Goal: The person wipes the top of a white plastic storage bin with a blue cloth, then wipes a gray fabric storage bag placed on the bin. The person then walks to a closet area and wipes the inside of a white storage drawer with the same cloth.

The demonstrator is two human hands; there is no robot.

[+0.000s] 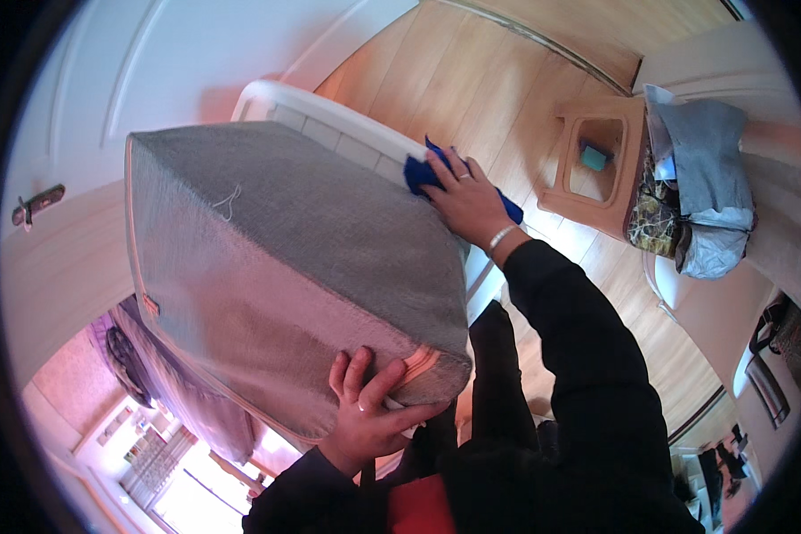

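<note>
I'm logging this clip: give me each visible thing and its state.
Grey fabric-covered piece: held near a corner, loose thread on it.
Left hand: gripping that piece.
Blue cloth: bunched under the other hand.
Right hand: over the cloth, grip tightness unclear.
White frame: partly covered.
Brown stool: on the floor.

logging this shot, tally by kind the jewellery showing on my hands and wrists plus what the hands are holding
Rings: 2
Bracelet: 1
Blue cloth: 1
Grey cushion: 1
Total: 5
</note>
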